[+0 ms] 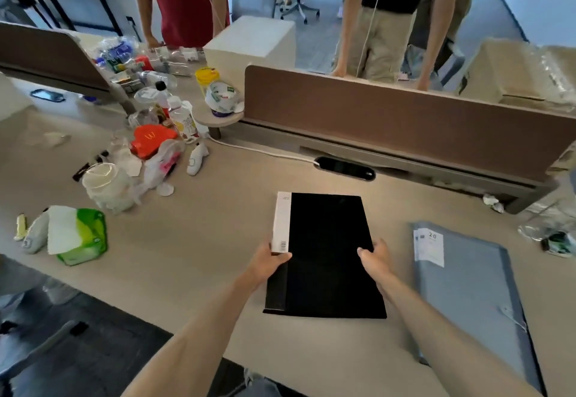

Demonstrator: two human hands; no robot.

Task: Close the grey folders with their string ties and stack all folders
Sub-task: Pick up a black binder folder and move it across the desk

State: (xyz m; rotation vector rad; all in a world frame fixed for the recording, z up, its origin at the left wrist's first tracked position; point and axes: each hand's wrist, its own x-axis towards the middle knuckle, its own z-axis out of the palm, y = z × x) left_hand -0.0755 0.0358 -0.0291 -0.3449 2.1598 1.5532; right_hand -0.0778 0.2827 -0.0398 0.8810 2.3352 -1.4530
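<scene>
A black folder (327,240) with a white label strip along its left edge lies flat in the middle of the desk. My left hand (270,262) grips its left edge at the label strip. On the opposite edge, my right hand (375,259) holds the folder too. To the right lies a grey folder (467,284) with a white sticker at its top left corner. Its string tie (511,314) hangs loose near the right edge.
A brown divider panel (405,116) runs along the desk's far side. Bottles, cups and bags (149,134) crowd the left, with a green tissue pack (78,236) nearer. Two people stand behind the divider. A wrapper (558,240) lies at far right.
</scene>
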